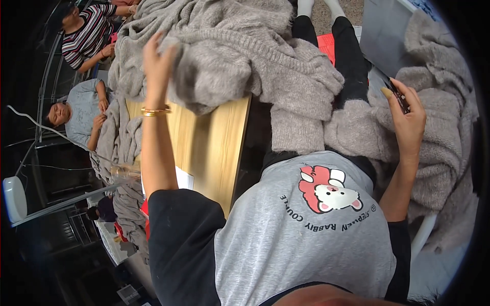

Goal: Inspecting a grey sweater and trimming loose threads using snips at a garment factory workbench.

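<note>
My left hand is raised over the wooden table, slightly blurred, its fingers apart. Right beside it a bunched part of a grey-beige knit sweater is smeared by motion; I see no grip on it. In my right hand, at the right, are small dark thread snips, pointing up and away. A yellowish cover sits on one fingertip of that hand. Below the snips, more knitwear lies across my lap and trails off to the right.
A grey plastic bin stands at the far right, with a knit pile beside it. The wooden table has a heap of knitwear at its far end. Two people sit along the left, handling similar knits. A white lamp hangs at the left.
</note>
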`<action>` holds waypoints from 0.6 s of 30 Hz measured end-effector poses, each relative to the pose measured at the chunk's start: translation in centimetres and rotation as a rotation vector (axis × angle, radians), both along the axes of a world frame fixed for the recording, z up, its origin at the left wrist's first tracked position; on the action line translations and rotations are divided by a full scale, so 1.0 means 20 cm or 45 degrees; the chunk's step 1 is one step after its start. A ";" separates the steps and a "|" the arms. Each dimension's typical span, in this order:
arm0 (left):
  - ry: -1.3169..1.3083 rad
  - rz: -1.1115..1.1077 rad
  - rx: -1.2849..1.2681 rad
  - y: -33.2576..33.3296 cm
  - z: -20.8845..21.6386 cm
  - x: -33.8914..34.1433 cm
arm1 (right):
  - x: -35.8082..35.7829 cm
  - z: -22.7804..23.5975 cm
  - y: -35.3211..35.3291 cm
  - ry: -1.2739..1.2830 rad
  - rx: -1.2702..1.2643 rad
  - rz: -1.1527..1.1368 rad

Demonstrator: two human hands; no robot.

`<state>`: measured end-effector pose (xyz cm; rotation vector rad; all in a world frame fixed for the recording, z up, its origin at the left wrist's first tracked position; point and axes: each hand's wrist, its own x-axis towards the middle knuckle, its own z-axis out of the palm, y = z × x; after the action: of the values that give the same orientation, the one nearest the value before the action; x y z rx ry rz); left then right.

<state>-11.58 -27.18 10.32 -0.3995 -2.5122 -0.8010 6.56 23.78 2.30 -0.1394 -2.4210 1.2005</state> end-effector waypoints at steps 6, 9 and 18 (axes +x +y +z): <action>0.079 -0.518 -0.754 0.67 -0.16 0.18 | -0.01 -0.01 -0.02 0.036 0.033 0.084; 0.122 -0.536 -1.217 0.71 -0.23 0.14 | -0.02 0.03 -0.08 0.053 0.122 0.076; 0.060 -0.186 -0.047 0.57 0.86 0.11 | 0.04 0.10 -0.08 0.043 0.063 -0.043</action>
<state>-9.42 -15.83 27.44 -0.6135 -2.4789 -0.7913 7.27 22.19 4.32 -0.1436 -2.4069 1.1182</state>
